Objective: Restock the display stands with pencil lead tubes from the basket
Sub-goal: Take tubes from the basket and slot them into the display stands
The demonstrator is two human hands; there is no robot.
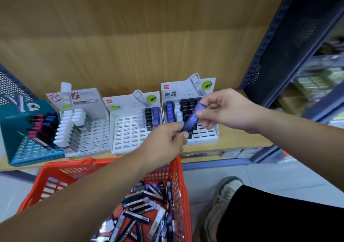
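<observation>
Both grips share one blue lead tube (192, 119) in front of the right-hand display stand (214, 138) on the shelf (242, 141), above the red basket (179, 176) of loose tubes. Your left grip (163, 139) pinches the tube's lower end between thumb and curled fingers. Your right grip (223, 109) pinches its upper end, the other fingers loosely curled. The tube slants between them, low on the left and high on the right, clear of the stand's slots. To seat it well, let one grip take it alone and turn it upright like those already standing. Match it to the blue column (169, 111), then lower it straight into a free slot without knocking its neighbours.
</observation>
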